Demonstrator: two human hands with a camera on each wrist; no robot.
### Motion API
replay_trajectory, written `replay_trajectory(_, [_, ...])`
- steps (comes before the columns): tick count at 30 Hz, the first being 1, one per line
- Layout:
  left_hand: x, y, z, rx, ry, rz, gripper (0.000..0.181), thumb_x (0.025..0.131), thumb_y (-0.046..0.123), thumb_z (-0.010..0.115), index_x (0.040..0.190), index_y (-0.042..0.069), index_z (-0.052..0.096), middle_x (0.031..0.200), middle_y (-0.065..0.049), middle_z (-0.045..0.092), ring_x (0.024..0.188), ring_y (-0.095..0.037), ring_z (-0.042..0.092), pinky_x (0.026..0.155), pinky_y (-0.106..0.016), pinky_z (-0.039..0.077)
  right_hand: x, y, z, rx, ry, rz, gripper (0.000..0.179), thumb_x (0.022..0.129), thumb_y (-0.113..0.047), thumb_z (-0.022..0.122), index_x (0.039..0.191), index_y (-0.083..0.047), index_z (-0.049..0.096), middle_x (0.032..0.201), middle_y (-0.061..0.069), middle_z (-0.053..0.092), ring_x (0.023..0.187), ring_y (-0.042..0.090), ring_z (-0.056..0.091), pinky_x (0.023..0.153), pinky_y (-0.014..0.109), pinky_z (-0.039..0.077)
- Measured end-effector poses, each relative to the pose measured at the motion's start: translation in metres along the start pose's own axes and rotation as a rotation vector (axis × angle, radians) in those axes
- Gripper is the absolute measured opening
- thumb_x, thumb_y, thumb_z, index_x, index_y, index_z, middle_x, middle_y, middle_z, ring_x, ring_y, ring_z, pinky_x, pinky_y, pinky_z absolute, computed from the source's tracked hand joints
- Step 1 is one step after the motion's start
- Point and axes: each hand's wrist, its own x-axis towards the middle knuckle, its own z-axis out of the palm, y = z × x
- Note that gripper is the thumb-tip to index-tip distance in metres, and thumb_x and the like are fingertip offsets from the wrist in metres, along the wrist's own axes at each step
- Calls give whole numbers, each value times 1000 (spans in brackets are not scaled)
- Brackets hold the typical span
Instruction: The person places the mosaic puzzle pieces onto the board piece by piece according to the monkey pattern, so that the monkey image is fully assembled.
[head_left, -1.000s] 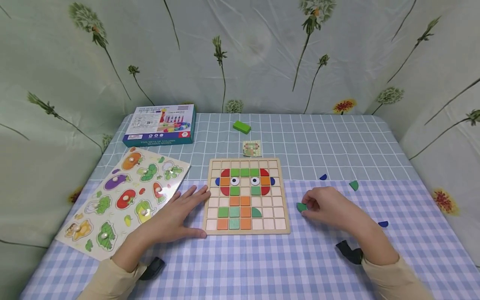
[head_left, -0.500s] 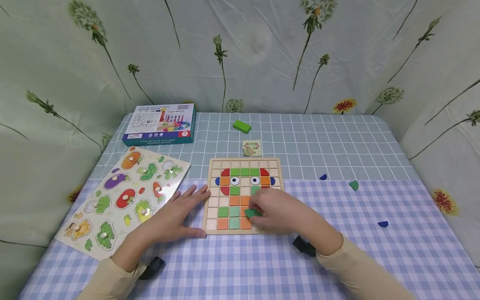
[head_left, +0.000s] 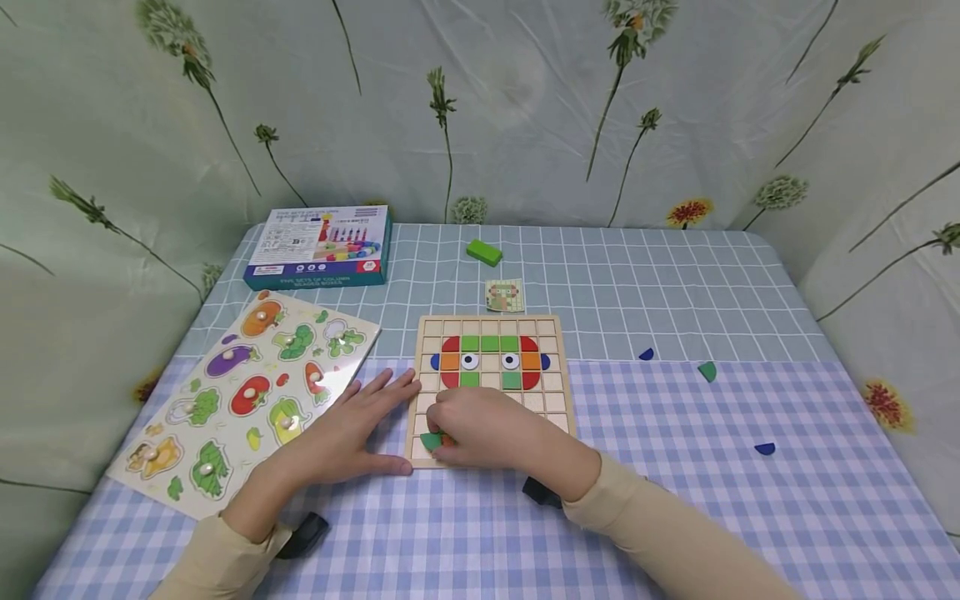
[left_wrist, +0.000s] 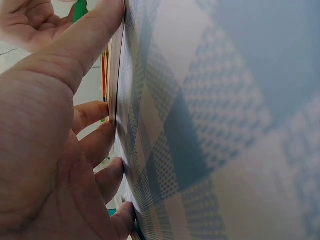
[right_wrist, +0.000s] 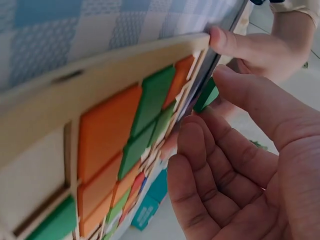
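Observation:
My right hand (head_left: 487, 429) pinches a green quarter-round tile (head_left: 431, 441) between thumb and index finger, over the lower left squares of the wooden grid board (head_left: 567, 400). In the right wrist view the same green tile (right_wrist: 206, 95) shows between those fingertips, close to the board's near left corner. My left hand (head_left: 352, 433) lies with spread fingers along the board's left edge, thumb at the lower corner. Coloured tiles form a face on the board, with red corners, green squares (head_left: 489, 344) and two eye tiles (head_left: 510, 361). The hand hides most lower tiles in the head view.
A small pattern card (head_left: 504, 295) and a green block (head_left: 483, 252) lie behind the board. A vegetable puzzle (head_left: 247, 358) and a cardboard box (head_left: 318, 246) stand left. Right of the board are a green quarter-round (head_left: 707, 371) and two blue half-rounds (head_left: 647, 354).
My right hand has carried the green quarter-round tile leftward from the cloth right of the board, across the board to its lower left. The left hand has stayed in place.

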Motion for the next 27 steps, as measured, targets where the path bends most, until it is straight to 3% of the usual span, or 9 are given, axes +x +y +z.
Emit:
replay_trajectory(8, [-1,0,-1,-17,-7,-7,108,79,64,88,168,29,39,179,3,28,168,-39,19,131,-76,9,13,-5,9,-81,-16,-5,17,95,-30,83,88,-18,74,80,-8,60,70,5,52,62,19,44])
replay_trajectory(16, [-1,0,-1,-19,-9,-2,107,80,63,88,168,27,39,179,2,28,168,-40,18,130,-76,9,15,-6,14,-169,-2,-15,17,94,-33,84,94,-18,77,85,-7,65,70,4,55,64,21,49])
replay_trajectory(27, [-1,-1,-1,-9,2,9,107,80,64,87,168,26,39,179,0,29,167,-42,20,129,-77,9,15,-8,12,-194,-6,-20,21,94,-37,84,100,-18,79,86,-7,66,71,4,54,63,20,48])
